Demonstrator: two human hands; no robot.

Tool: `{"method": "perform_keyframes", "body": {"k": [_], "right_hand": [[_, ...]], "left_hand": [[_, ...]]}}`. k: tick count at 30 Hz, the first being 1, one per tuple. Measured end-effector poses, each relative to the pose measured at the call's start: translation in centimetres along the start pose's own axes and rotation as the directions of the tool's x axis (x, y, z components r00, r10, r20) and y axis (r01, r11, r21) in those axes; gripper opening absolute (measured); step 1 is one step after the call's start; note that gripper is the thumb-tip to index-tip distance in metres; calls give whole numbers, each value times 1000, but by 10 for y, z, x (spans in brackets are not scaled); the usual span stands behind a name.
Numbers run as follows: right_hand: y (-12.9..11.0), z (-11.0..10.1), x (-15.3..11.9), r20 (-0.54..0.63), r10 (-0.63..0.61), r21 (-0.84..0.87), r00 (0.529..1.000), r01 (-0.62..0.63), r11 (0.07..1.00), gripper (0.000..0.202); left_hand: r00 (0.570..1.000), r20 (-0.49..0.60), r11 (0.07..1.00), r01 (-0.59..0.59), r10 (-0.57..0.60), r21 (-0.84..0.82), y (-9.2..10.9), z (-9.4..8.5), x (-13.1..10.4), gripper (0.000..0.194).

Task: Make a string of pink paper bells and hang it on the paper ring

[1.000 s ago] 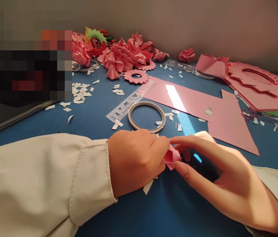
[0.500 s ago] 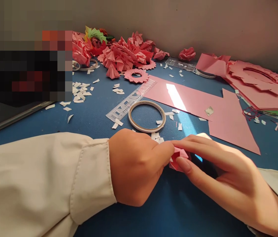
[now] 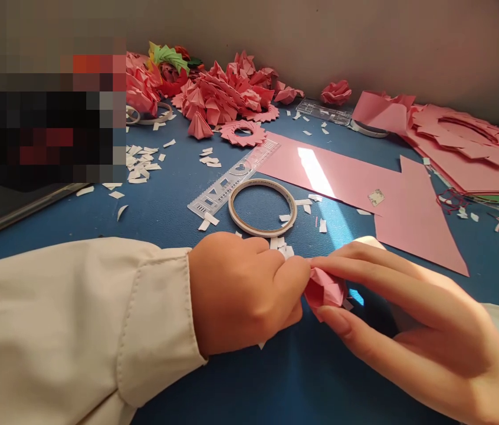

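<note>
The left hand, with fingers curled tightly, pinches the folded pink paper. The right hand holds it between thumb and forefinger, moderately parted.

We count two hands: one left hand, one right hand. Between them, one folded pink paper. Rulers: two, a near ruler and a far ruler. Tape rolls: we make it at least three, a near roll, a left roll, a right roll. Lone paper flower at back: one. Paper cone: one. Green paper ring: one. White scraps: dozens, exact count not obtained. Heaped pink flowers: several; overlap prevents our counting.
</note>
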State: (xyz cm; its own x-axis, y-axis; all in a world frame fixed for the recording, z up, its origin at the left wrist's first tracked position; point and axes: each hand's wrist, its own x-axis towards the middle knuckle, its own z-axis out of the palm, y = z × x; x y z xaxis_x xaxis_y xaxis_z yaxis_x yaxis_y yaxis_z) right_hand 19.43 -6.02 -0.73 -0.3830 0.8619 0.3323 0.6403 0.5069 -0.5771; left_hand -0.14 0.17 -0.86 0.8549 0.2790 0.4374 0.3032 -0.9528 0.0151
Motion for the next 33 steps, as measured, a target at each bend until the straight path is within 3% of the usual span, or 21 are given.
{"method": "perform_keyframes", "body": {"k": [4, 8, 13, 16, 23, 28, 33], "right_hand": [[-2, 0, 3, 44, -37, -22, 998, 38, 999, 26], [-6, 6, 4, -48, -20, -100, 999, 15, 995, 27], [-5, 9, 1, -42, -155, -254, 987, 139, 957, 34], [-5, 7, 0, -45, -179, -242, 983, 163, 957, 34], [1, 1, 1, -9, -270, -262, 963, 258, 930, 32], [2, -1, 1, -4, -249, -264, 969, 239, 935, 30], [0, 3, -1, -103, -210, -248, 972, 180, 952, 29]], "left_hand": [[1000, -5, 1000, -13, 13, 15, 4, -1, 0, 30], [999, -36, 999, -2, 4, 37, 10, -1, 0, 33], [996, -71, 992, -51, 59, 113, 18, -1, 1, 25], [994, -101, 987, -35, 52, 156, 22, -3, 3, 23], [986, -90, 964, -117, 142, 239, 24, -5, 3, 16], [991, -42, 980, -122, 130, 155, 19, -5, 5, 21], [996, -6, 995, -86, 86, 54, 17, -5, 5, 18]]}}
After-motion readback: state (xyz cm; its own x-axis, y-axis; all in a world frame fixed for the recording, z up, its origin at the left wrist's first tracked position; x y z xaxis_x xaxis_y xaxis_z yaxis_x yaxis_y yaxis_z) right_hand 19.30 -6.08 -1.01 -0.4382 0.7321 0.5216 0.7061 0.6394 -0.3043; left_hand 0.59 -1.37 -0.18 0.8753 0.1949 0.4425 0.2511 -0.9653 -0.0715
